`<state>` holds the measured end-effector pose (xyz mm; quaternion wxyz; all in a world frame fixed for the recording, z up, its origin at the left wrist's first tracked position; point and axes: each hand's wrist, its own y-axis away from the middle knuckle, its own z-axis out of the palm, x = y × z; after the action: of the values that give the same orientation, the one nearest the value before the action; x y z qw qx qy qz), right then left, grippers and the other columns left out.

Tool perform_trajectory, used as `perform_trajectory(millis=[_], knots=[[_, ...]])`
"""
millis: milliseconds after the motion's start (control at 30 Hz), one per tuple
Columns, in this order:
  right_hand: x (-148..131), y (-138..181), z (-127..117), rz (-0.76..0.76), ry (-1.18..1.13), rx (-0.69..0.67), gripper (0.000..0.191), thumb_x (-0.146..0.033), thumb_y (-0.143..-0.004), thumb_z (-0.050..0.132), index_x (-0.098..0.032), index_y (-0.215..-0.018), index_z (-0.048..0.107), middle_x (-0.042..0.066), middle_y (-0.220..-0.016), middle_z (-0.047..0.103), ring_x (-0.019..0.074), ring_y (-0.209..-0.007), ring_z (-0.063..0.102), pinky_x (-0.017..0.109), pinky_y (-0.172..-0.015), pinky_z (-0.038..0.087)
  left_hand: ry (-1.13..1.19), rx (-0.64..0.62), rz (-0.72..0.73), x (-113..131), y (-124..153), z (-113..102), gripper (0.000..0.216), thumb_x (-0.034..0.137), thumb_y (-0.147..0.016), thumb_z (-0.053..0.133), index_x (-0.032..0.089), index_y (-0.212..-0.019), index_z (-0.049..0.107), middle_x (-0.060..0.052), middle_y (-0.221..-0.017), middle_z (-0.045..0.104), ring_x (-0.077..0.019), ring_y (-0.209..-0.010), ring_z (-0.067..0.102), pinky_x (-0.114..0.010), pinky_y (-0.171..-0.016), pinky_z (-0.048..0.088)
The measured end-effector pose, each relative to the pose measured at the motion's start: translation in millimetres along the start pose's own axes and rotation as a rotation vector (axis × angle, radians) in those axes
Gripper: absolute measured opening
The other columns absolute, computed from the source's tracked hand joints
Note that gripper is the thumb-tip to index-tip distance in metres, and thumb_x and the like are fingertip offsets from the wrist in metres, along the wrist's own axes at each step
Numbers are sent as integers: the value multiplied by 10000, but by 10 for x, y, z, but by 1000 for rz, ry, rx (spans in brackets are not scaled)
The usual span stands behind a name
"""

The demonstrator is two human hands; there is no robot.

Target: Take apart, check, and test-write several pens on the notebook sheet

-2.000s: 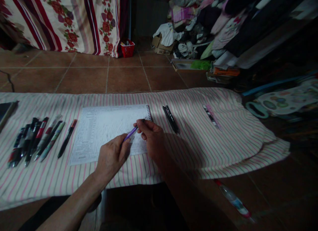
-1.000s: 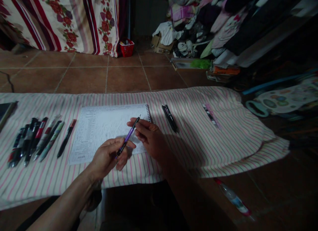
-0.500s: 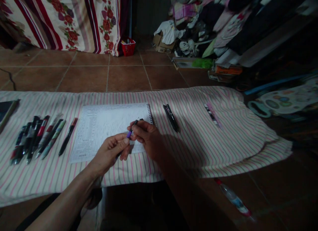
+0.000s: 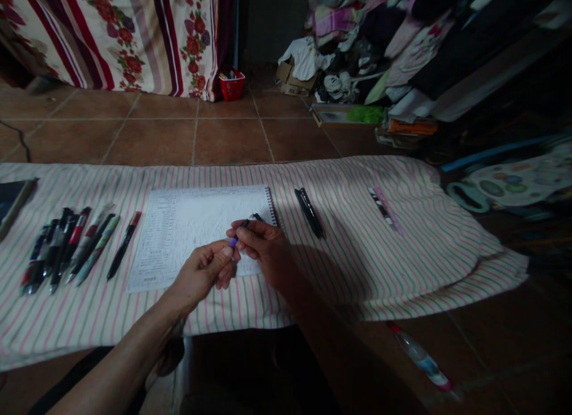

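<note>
My left hand and my right hand meet over the near edge of a spiral notebook covered in scribbles. Both pinch a purple pen; the left grips its lower barrel, the right holds the upper end, where a dark tip or cap shows past the fingers. Most of the pen is hidden by the fingers. The notebook lies on a pink-striped cloth spread over a low table.
A row of several pens lies left of the notebook, with a dark book at the far left. Two black pens and a striped pen lie to the right. A bottle lies on the tiled floor.
Earlier the pen lay stretched out between the two hands with its barrel showing. The hands have since drawn together over it, so only a short purple part is seen.
</note>
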<state>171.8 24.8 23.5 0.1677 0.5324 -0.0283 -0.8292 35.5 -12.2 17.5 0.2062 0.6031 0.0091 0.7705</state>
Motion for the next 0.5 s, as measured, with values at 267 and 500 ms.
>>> perform_trajectory(millis=[267,500], knots=[[-1,10,5,2,-11,26,188,-306,-684,710,-190,-832,717,37,-834,728,71,-556,542,208,-494,383,-61,48,-8,12,3,-13,333,487,-807,584,156,-781,584,72,-444,406,-80,-425,369,-240,-460,291],[-48,9,-21,46,6,181,222,-375,-679,713,-195,-810,721,46,-865,727,102,-645,634,195,-506,427,-213,61,-8,56,33,-112,341,479,-813,571,141,-792,616,64,-426,411,-81,-422,342,-239,-459,244]])
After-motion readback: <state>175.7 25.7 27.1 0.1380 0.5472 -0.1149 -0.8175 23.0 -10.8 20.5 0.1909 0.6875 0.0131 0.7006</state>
